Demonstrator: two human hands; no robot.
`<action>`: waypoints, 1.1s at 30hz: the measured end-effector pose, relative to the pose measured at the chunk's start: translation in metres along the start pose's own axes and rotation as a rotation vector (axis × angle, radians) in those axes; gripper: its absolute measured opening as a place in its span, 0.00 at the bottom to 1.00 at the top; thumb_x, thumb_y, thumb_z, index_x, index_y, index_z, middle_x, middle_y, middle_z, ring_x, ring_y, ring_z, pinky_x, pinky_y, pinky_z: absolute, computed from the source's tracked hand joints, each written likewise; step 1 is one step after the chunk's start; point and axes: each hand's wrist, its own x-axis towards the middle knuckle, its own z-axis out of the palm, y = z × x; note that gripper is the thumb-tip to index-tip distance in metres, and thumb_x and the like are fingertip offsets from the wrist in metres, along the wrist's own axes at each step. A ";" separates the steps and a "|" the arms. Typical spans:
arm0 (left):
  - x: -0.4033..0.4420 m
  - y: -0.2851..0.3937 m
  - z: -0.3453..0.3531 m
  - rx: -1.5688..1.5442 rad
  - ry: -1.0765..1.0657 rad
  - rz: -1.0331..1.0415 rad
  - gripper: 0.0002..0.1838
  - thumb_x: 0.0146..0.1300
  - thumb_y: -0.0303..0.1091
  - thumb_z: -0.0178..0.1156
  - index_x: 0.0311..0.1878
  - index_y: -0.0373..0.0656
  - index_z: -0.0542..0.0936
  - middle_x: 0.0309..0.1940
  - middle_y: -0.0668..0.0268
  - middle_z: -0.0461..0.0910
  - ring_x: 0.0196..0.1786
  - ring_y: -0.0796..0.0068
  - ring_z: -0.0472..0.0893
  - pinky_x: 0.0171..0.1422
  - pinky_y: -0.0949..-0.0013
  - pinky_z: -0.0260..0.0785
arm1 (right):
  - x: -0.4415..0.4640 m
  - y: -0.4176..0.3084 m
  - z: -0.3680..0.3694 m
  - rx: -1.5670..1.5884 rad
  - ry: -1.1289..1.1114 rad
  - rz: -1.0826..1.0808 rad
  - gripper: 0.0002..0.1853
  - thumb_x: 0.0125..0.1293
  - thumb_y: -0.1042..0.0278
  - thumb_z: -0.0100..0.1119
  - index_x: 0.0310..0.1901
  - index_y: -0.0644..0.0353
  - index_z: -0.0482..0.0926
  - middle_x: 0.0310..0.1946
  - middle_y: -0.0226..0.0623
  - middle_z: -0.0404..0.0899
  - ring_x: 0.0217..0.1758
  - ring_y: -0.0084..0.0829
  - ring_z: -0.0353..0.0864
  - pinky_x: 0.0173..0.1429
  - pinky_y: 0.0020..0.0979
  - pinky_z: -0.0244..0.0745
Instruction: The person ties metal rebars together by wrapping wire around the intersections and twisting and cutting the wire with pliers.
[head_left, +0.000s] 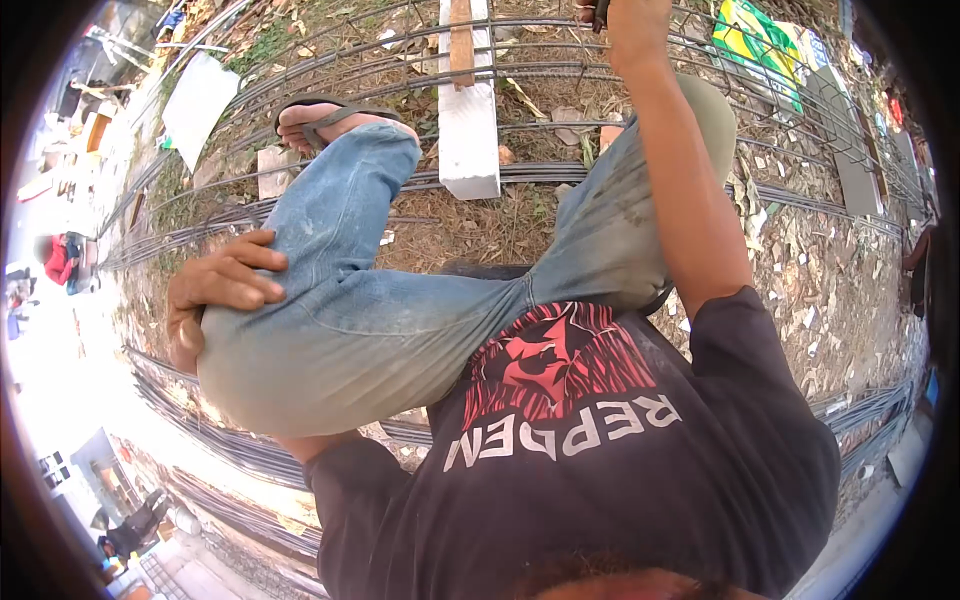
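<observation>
1. The right hand (632, 22) grips a dark tool (600, 14), partly cut off at the top edge.
2. The tool is at its fingers, near the rods (545, 72).
3. The left hand (225, 285) drapes loosely over a knee (245, 365), well apart from the tool.

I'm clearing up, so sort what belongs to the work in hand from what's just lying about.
Likely in the job:
dark tool in the right hand
metal bars
white block beneath them

Likely lying about:
green-and-yellow wrapping
white sheet
</observation>
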 end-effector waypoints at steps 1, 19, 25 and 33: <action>0.003 -0.009 -0.017 -0.055 -0.195 0.055 0.36 0.70 0.67 0.58 0.49 0.37 0.88 0.42 0.46 0.89 0.62 0.43 0.83 0.79 0.34 0.55 | -0.006 -0.005 -0.003 0.054 -0.012 -0.068 0.11 0.75 0.60 0.63 0.41 0.59 0.80 0.22 0.32 0.80 0.19 0.24 0.77 0.23 0.27 0.69; 0.145 -0.035 0.033 0.037 0.441 -0.158 0.15 0.76 0.38 0.63 0.53 0.34 0.87 0.39 0.57 0.90 0.42 0.73 0.88 0.51 0.67 0.81 | 0.003 -0.040 -0.088 -0.116 0.046 -0.147 0.10 0.75 0.63 0.65 0.47 0.61 0.79 0.31 0.34 0.83 0.25 0.24 0.82 0.28 0.29 0.77; 0.264 -0.080 0.130 0.493 0.075 -0.244 0.22 0.70 0.48 0.66 0.57 0.39 0.87 0.46 0.51 0.90 0.49 0.61 0.89 0.53 0.59 0.80 | 0.091 -0.058 -0.075 -0.130 -0.159 0.163 0.11 0.76 0.65 0.60 0.42 0.65 0.82 0.30 0.37 0.86 0.33 0.29 0.88 0.33 0.29 0.81; 0.300 -0.294 0.260 1.084 -0.034 -0.471 0.43 0.59 0.49 0.72 0.72 0.32 0.71 0.67 0.47 0.76 0.73 0.46 0.71 0.81 0.46 0.57 | 0.219 0.090 -0.063 -0.250 -0.042 0.479 0.12 0.72 0.61 0.66 0.47 0.60 0.78 0.32 0.36 0.79 0.30 0.31 0.81 0.34 0.39 0.78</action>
